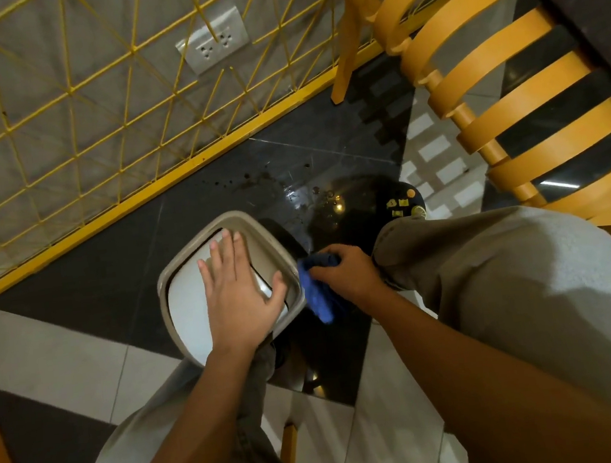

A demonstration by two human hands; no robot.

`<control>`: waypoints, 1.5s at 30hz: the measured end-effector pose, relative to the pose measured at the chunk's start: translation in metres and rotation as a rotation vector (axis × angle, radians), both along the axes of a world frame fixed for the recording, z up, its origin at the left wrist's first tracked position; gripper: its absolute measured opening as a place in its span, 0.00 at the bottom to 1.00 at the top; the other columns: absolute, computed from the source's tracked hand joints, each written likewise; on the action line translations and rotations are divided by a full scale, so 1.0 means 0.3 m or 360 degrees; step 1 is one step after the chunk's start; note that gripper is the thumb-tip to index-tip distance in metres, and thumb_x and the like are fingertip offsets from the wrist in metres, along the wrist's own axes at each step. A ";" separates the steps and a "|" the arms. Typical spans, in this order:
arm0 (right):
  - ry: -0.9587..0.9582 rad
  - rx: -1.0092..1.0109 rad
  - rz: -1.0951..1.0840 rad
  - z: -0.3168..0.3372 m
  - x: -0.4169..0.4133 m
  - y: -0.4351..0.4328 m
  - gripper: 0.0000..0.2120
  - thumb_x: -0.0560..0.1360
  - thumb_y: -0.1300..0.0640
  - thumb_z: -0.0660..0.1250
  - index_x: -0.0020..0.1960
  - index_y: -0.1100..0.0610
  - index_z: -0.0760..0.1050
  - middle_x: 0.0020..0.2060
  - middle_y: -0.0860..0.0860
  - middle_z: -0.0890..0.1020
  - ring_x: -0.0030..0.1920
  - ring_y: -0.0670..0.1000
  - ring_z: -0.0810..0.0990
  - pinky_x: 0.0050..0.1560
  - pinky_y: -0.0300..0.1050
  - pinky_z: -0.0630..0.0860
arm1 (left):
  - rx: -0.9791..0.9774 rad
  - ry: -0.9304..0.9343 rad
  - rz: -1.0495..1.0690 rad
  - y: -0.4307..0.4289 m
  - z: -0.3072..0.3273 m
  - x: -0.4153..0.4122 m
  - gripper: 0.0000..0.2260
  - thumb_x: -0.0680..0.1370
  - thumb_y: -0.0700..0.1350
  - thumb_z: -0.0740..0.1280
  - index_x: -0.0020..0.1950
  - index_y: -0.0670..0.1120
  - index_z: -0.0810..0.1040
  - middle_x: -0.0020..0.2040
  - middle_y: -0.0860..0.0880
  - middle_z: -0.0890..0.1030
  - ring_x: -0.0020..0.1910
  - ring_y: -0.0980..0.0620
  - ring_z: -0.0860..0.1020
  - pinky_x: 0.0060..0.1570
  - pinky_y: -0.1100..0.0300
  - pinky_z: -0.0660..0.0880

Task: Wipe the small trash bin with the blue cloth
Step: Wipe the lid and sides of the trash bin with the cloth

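The small trash bin (187, 300) stands on the floor between my knees, seen from above: a beige rim around a white swing lid. My left hand (237, 295) lies flat on the lid with fingers spread, pressing on it. My right hand (346, 272) is closed on the blue cloth (318, 297), bunched against the bin's right outer side just below the rim. The bin's walls are hidden under the rim and my hands.
A yellow wire grid over a grey wall with a socket (212, 39) stands behind the bin. An orange slatted chair (501, 97) is at the right. My shoe (402, 202) rests on the glossy black and white tiles, with dirt specks (249, 178).
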State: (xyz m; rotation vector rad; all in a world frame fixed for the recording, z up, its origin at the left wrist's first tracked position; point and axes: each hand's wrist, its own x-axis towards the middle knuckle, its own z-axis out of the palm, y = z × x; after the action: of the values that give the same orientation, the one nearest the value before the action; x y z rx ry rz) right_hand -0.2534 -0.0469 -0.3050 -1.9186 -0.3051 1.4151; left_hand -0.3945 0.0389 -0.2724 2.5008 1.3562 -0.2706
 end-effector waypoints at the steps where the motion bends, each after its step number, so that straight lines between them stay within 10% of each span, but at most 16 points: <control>1: 0.0028 -0.0042 0.0102 0.000 -0.015 -0.004 0.12 0.71 0.62 0.69 0.54 0.60 0.77 0.49 0.55 0.81 0.50 0.53 0.79 0.46 0.40 0.74 | 0.0011 0.0010 0.0057 -0.003 -0.003 0.004 0.36 0.73 0.59 0.53 0.76 0.43 0.50 0.78 0.44 0.49 0.77 0.46 0.45 0.73 0.50 0.39; 45: -0.1186 0.0222 0.1011 -0.053 -0.047 0.531 0.12 0.77 0.60 0.59 0.60 0.61 0.72 0.59 0.59 0.74 0.61 0.58 0.73 0.59 0.50 0.71 | 0.0055 0.0039 0.0147 0.023 -0.045 0.014 0.34 0.74 0.57 0.52 0.76 0.41 0.51 0.77 0.43 0.54 0.76 0.45 0.50 0.74 0.51 0.44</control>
State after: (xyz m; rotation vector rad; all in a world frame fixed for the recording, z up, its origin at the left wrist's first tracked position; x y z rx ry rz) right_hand -0.2675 0.1123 -0.3209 -2.2642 -1.4215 0.9125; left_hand -0.3902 0.0457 -0.2857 2.4617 1.4930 -0.2612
